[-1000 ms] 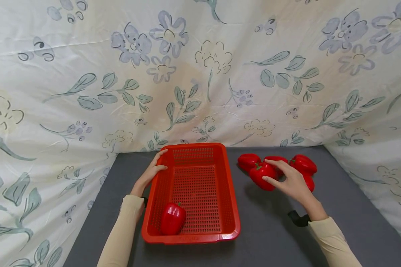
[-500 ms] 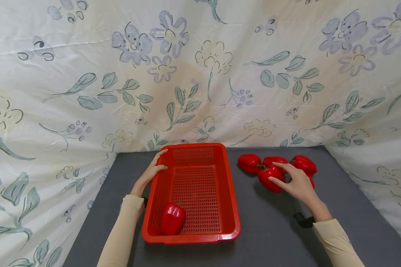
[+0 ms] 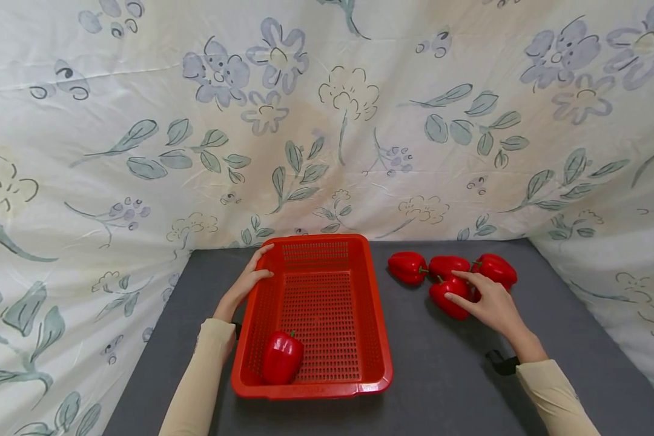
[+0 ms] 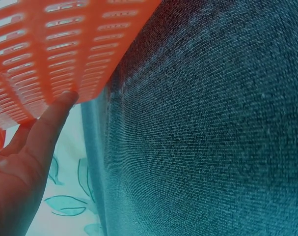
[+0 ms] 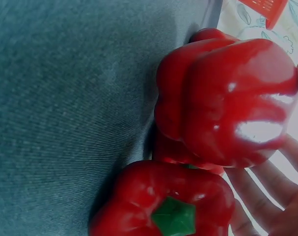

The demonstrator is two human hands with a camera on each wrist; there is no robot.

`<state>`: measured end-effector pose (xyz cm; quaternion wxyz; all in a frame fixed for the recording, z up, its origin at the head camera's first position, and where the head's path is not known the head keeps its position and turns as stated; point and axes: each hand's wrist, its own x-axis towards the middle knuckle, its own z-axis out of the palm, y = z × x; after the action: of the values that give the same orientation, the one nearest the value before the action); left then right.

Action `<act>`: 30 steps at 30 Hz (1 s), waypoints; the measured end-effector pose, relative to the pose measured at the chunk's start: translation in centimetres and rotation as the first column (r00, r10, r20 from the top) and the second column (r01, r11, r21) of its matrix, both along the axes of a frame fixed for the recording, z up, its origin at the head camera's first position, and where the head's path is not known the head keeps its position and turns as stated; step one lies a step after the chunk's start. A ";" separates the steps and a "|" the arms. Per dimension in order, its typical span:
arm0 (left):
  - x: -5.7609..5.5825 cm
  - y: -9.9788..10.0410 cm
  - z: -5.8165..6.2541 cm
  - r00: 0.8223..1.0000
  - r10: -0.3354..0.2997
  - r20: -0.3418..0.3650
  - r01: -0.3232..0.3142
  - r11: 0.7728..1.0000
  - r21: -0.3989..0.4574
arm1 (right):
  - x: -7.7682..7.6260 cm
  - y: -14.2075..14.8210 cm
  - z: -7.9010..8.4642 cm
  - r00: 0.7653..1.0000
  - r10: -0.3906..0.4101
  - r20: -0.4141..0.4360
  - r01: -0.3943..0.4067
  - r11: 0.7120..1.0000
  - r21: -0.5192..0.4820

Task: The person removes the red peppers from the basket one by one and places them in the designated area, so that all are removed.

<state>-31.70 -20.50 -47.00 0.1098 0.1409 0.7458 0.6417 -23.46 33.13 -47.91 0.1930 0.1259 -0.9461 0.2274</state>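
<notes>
A red perforated basket point(image 3: 380, 327) sits on the dark grey table point(image 3: 441, 375), with one red bell pepper point(image 3: 281, 357) in its near left corner. My left hand point(image 3: 249, 283) holds the basket's far left rim, thumb over the edge; the left wrist view shows a finger point(image 4: 50, 123) against the basket wall point(image 4: 50, 44). My right hand point(image 3: 487, 303) grips a red pepper point(image 3: 448, 297) between thumb and fingers, low by the pile of peppers. The right wrist view shows that pepper point(image 5: 227, 98) against my fingers point(image 5: 266, 196), above another pepper point(image 5: 163, 206) with a green stem.
Three more red peppers point(image 3: 407, 267) point(image 3: 447, 264) point(image 3: 496, 270) lie at the far right of the table. Floral cloth point(image 3: 327, 121) hangs behind and along both sides. Bare grey tabletop stretches between basket and peppers.
My right hand, with the pepper in it, has moved to the right and slightly nearer, closer to the pile. The left hand and the basket have stayed put.
</notes>
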 end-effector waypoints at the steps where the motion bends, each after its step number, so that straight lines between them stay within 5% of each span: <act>1: 0.1 0.0 0.2 1.000 -0.003 0.004 0.003 1.000 0.002 | 0.0 0.1 -0.1 1.000 -0.002 0.005 0.002 1.000 0.006; 10: 1.3 0.6 1.8 1.000 -0.011 0.006 0.011 1.000 -0.007 | -0.5 0.4 -0.5 1.000 0.011 0.006 -0.011 0.999 0.051; 30: 1.4 0.6 1.8 1.000 -0.003 0.000 0.003 1.000 -0.015 | -1.0 0.6 -1.2 1.000 -0.018 0.021 0.017 0.999 0.049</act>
<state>-30.33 -19.90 -45.20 0.1120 0.1413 0.7504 0.6360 -24.41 33.69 -49.11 0.1816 0.1197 -0.9545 0.2039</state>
